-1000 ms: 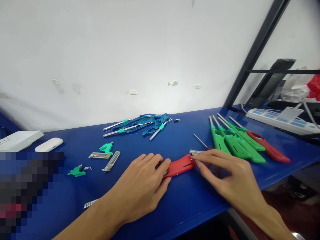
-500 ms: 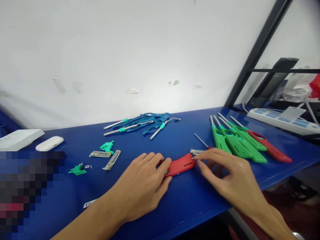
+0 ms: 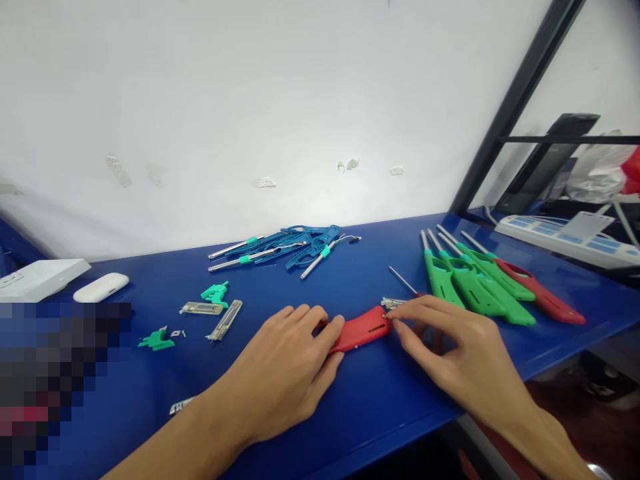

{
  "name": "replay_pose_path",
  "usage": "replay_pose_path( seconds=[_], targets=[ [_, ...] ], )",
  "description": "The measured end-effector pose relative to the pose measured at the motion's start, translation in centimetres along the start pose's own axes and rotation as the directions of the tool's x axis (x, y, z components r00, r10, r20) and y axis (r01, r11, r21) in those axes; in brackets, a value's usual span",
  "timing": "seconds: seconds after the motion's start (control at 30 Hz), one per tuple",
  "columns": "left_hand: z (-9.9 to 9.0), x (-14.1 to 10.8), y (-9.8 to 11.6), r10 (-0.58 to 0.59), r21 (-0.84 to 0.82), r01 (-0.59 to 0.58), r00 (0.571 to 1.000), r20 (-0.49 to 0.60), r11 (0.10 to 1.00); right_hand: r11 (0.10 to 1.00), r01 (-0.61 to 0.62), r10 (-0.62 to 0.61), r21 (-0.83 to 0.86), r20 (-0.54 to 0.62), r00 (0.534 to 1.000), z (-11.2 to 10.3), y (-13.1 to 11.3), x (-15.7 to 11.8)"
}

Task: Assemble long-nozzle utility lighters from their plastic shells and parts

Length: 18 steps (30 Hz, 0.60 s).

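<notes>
Down at lower centre, left hand (image 3: pixel 285 367) clamped on one red handle (image 3: pixel 357 333), right hand (image 3: pixel 463 340) at its end, grip hard to tell, mid-right, four green lighters (image 3: pixel 486 304), far left, one white box (image 3: pixel 47 277), print illegible

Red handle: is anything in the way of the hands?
Nothing visible blocks them. The left hand grips one end of the red handle, and the right hand is right at the other end.

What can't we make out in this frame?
Head view:
Red handle: left end hidden by left hand.
Tiny bit by right hand: too small to identify.
Screwdriver: grip mostly hidden by right hand.
White box: cut off by left edge.
Silver piece: partly hidden by left forearm.
</notes>
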<state>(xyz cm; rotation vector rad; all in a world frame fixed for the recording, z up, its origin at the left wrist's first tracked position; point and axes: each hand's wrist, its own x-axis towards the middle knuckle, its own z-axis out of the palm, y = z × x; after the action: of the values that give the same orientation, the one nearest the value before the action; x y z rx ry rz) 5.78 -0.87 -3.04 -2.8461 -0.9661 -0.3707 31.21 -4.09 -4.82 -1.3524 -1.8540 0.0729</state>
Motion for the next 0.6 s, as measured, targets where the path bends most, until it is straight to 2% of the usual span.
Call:
replay_pose_path(
  seconds=[0.33,0.53,0.6],
  targets=[
    [-0.04,-0.13,0.05,0.001,0.005,-0.001,1.000,0.003,1.000,1.000,0.008,-0.008,-0.006,-0.017,1.000,0.17,0.18,-0.28],
    [0.03,-0.16,0.07,0.004,0.008,-0.004,1.000,0.004,1.000,1.000,0.020,-0.020,-0.003,-0.070,0.997,0.08,-0.08,-0.20],
    [-0.01,-0.13,0.03,0.002,0.008,-0.002,1.000,0.012,1.000,1.000,0.018,-0.018,-0.008,-0.050,0.999,0.05,-0.14,-0.16]
  ],
)
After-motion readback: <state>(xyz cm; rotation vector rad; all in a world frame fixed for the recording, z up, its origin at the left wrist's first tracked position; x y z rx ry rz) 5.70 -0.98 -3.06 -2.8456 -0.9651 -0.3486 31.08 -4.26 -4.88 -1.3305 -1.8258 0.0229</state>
